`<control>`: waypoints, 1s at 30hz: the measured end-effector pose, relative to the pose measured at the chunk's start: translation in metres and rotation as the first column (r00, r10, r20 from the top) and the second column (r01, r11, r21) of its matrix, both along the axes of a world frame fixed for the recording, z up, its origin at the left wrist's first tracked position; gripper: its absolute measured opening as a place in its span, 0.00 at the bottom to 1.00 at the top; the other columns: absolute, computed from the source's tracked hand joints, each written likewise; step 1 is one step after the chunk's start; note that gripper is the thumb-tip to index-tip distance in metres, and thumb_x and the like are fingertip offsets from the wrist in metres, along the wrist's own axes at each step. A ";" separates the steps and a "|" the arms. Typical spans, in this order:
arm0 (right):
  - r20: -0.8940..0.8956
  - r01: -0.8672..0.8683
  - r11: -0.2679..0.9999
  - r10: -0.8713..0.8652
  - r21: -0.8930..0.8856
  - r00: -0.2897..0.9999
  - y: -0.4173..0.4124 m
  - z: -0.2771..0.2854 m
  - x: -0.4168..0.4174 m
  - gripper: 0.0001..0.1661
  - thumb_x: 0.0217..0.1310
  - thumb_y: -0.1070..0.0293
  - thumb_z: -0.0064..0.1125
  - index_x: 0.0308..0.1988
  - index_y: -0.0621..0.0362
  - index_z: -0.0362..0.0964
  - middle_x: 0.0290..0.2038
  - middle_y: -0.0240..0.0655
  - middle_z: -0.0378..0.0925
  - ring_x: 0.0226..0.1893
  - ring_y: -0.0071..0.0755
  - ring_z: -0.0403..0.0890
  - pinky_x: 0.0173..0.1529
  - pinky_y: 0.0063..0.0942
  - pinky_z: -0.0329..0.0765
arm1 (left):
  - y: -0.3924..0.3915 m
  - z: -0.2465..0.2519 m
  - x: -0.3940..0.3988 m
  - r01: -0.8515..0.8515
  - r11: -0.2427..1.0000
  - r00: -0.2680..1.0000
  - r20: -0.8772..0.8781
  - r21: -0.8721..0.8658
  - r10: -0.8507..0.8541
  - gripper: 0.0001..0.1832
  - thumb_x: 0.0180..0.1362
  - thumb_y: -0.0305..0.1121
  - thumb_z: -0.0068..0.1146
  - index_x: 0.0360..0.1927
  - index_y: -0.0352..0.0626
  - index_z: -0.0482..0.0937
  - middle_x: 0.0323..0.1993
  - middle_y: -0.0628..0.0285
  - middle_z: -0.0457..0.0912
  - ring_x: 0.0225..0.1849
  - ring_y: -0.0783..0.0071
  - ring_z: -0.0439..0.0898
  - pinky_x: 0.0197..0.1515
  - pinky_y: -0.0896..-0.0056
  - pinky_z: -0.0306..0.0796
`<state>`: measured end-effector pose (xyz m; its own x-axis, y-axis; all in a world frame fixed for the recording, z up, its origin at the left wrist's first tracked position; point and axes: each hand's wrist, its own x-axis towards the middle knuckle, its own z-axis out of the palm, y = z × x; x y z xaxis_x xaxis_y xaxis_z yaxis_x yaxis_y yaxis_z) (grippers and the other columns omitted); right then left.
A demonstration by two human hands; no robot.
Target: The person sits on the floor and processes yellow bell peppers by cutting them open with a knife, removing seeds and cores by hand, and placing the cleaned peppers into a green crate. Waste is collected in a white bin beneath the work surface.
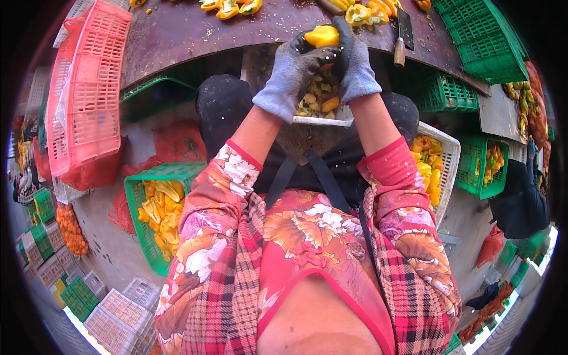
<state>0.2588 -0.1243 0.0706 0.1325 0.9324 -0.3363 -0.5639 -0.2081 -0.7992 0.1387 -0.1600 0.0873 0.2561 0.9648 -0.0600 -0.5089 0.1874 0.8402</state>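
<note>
Both my hands wear blue-grey work gloves with dark coated fingers. Between them, over the table's near edge, is a yellow bell pepper (322, 36). My left hand (299, 55) grips it from the left, and the fingers of my right hand (350, 51) press on its right side. Below them a white crate (301, 120) holds pepper scraps and seeds. To the right a cleaver (401, 37) with a wooden handle lies across the table's edge. Cut peppers (228, 9) lie at the back of the dark tabletop (186, 37), and more cut pieces (370, 13) lie behind my right hand.
A green crate of yellow peppers (133, 213) stands at my left, a white crate of peppers (450, 164) at my right. A pink crate (88, 88) and an empty-looking green crate (483, 40) flank the table. Another person in dark clothes (519, 199) is at the far right.
</note>
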 end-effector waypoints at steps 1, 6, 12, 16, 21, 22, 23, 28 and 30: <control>0.008 -0.014 1.000 0.014 -0.020 1.000 0.000 -0.004 0.004 0.18 0.59 0.55 0.57 0.42 0.57 0.71 0.32 0.34 0.78 0.30 0.30 0.80 0.37 0.28 0.78 | -0.002 -0.001 -0.001 0.046 0.998 0.998 0.041 -0.048 -0.044 0.20 0.50 0.24 0.63 0.48 0.36 0.76 0.40 0.60 0.81 0.39 0.73 0.81 0.44 0.75 0.75; 0.019 -0.004 0.994 0.006 -0.111 1.000 -0.014 0.000 -0.001 0.20 0.56 0.53 0.60 0.40 0.57 0.73 0.30 0.32 0.78 0.29 0.30 0.79 0.34 0.28 0.78 | -0.019 -0.010 -0.011 0.011 0.998 0.979 0.202 -0.062 0.002 0.13 0.54 0.24 0.55 0.45 0.38 0.77 0.39 0.61 0.81 0.38 0.73 0.80 0.42 0.73 0.76; -0.050 -0.199 0.979 0.196 -0.051 0.979 -0.038 -0.011 0.000 0.15 0.63 0.57 0.50 0.40 0.57 0.72 0.33 0.35 0.78 0.36 0.33 0.79 0.45 0.31 0.77 | -0.044 -0.004 0.008 -0.166 0.980 0.984 0.054 -0.106 0.172 0.17 0.41 0.17 0.65 0.38 0.37 0.79 0.33 0.60 0.83 0.36 0.75 0.80 0.40 0.71 0.75; 0.015 -0.381 0.914 0.383 0.137 0.924 -0.017 -0.068 0.050 0.21 0.67 0.62 0.41 0.56 0.59 0.64 0.45 0.38 0.74 0.44 0.35 0.75 0.50 0.34 0.74 | -0.042 -0.035 0.006 -0.026 0.997 0.989 0.145 -0.067 0.036 0.17 0.39 0.22 0.70 0.36 0.38 0.82 0.32 0.63 0.83 0.33 0.74 0.80 0.34 0.72 0.75; -0.022 -0.493 0.866 0.496 0.078 0.868 -0.003 -0.076 0.047 0.21 0.67 0.62 0.42 0.56 0.57 0.63 0.44 0.37 0.74 0.44 0.36 0.76 0.51 0.35 0.74 | -0.047 -0.043 -0.007 -0.011 0.994 0.977 0.209 -0.107 0.033 0.16 0.39 0.21 0.69 0.36 0.39 0.83 0.31 0.63 0.83 0.32 0.74 0.80 0.34 0.72 0.75; -0.069 -0.511 0.855 0.517 0.086 0.853 -0.005 -0.075 0.043 0.22 0.67 0.62 0.42 0.57 0.56 0.63 0.45 0.38 0.74 0.45 0.36 0.75 0.52 0.35 0.73 | -0.050 -0.043 -0.011 -0.019 0.992 0.976 0.213 -0.121 0.045 0.16 0.39 0.21 0.69 0.36 0.39 0.83 0.30 0.63 0.83 0.32 0.74 0.80 0.34 0.72 0.75; -0.073 -0.521 0.850 0.526 0.071 0.847 -0.006 -0.074 0.039 0.22 0.67 0.62 0.42 0.58 0.56 0.62 0.46 0.38 0.74 0.46 0.36 0.75 0.53 0.35 0.73 | -0.049 -0.042 -0.011 -0.034 0.991 0.973 0.221 -0.131 0.062 0.16 0.39 0.21 0.69 0.36 0.39 0.83 0.30 0.63 0.83 0.31 0.74 0.80 0.34 0.71 0.75; 0.028 -0.530 0.843 0.529 0.094 0.848 -0.010 -0.075 0.032 0.23 0.67 0.60 0.41 0.58 0.57 0.62 0.49 0.39 0.73 0.49 0.39 0.74 0.57 0.35 0.69 | -0.050 -0.043 -0.018 -0.023 0.986 0.967 0.245 -0.166 0.064 0.16 0.39 0.19 0.68 0.36 0.40 0.83 0.29 0.63 0.83 0.30 0.74 0.80 0.34 0.71 0.75; -0.107 -0.557 0.830 0.551 -0.034 0.828 -0.010 -0.047 0.015 0.22 0.69 0.58 0.39 0.54 0.61 0.66 0.48 0.40 0.74 0.50 0.39 0.73 0.58 0.36 0.68 | -0.053 -0.042 -0.023 -0.014 0.982 0.966 0.252 -0.190 0.063 0.16 0.39 0.19 0.67 0.36 0.40 0.83 0.29 0.63 0.83 0.30 0.74 0.80 0.33 0.71 0.75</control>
